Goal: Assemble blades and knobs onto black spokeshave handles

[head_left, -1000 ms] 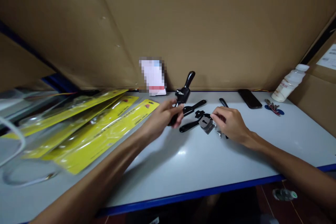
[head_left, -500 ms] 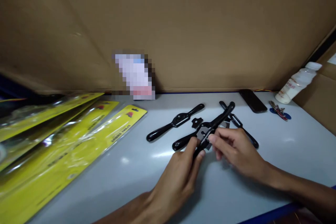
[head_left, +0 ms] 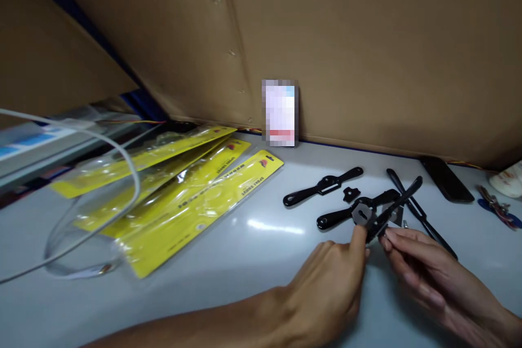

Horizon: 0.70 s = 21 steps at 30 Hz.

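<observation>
We are holding a black two-handled tool [head_left: 389, 209] above the white table [head_left: 253, 250], right of centre and toward the near edge. Our left hand [head_left: 326, 288] is gripping its lower handle, thumb and fingers closed around it, while the fingertips of our right hand [head_left: 424, 269] are pinching together at the tool's middle, beside a small metal plate [head_left: 364, 213]. Three similar black tools are lying just beyond: one [head_left: 324, 186] to the left, one [head_left: 346, 215] touching our work, one [head_left: 420, 217] crossing behind to the right. A small black knob [head_left: 351, 193] is sitting between them. Open tabletop is extending left of our hands up to the yellow packaging cards [head_left: 191, 196], which are fanning toward the far left. The cardboard wall [head_left: 346, 49] is closing the far edge; a dark phone [head_left: 446, 178] is lying at its foot on the right.
</observation>
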Each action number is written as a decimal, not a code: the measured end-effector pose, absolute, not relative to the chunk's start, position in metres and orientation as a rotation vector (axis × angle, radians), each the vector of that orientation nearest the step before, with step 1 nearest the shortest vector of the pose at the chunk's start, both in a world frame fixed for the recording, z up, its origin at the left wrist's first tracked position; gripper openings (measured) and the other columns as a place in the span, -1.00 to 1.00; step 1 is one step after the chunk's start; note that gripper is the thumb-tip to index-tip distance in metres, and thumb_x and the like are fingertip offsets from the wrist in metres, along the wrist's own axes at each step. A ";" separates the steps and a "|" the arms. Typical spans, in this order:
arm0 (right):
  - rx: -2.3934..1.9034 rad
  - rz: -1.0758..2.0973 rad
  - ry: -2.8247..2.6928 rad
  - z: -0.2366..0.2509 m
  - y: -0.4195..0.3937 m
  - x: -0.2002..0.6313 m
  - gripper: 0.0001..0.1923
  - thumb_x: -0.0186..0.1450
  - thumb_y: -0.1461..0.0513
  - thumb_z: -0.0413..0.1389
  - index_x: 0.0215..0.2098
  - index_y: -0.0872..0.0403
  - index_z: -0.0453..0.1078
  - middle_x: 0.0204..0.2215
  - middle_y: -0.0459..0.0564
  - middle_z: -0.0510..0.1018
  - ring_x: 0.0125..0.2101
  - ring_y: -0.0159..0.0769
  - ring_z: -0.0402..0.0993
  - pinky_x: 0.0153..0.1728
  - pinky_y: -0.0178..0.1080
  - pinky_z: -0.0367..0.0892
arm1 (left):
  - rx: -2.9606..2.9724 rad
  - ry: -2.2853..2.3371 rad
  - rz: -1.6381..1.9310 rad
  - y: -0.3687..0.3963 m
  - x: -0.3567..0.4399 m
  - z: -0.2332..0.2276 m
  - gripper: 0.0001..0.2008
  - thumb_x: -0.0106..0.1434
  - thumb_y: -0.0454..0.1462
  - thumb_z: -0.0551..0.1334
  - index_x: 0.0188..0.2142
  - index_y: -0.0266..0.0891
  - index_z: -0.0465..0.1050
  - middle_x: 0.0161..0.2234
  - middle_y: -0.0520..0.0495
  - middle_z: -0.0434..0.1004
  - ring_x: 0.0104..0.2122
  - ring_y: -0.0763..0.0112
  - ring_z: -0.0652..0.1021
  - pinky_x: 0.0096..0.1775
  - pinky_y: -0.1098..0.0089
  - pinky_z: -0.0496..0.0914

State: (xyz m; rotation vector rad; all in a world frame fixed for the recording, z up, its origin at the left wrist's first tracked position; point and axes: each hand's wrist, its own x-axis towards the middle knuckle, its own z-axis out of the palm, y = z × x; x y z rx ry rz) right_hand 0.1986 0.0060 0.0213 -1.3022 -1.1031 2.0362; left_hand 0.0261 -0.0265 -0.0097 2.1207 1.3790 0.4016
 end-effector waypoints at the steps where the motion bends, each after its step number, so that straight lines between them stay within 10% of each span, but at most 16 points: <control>1: -1.324 1.993 -1.211 0.020 0.006 0.200 -0.60 0.23 -0.06 0.23 -0.41 0.08 0.30 -0.70 -0.24 0.37 -0.83 -0.65 -0.04 -0.82 -0.51 -0.11 | 2.053 1.374 0.440 -0.029 0.028 -0.010 -0.80 0.34 -0.32 -0.09 -0.08 -0.22 0.18 -0.49 -0.04 0.42 -0.56 0.37 0.37 -0.51 0.37 0.14; 9: -0.924 0.226 -2.276 -0.007 0.023 0.214 -0.85 0.40 0.22 0.06 -0.28 0.05 0.45 -0.50 -0.07 0.59 -0.57 -0.36 0.51 -0.50 -0.34 0.39 | 1.182 1.032 0.720 -0.031 0.031 -0.006 -0.81 0.42 -0.13 -0.05 -0.14 -0.17 0.20 -0.63 0.18 0.20 -0.71 0.54 0.21 -0.62 0.46 0.18; 21: -0.685 -0.172 -2.445 -0.071 0.045 0.278 -0.41 0.33 0.36 0.07 0.29 -0.14 0.25 -0.09 0.02 0.63 -0.16 -0.13 0.62 -0.18 -0.11 0.51 | 0.936 0.809 0.567 -0.009 0.019 -0.011 -0.86 0.40 -0.35 -0.04 -0.33 -0.13 0.10 -0.71 0.26 0.16 -0.82 0.60 0.22 -0.74 0.59 0.11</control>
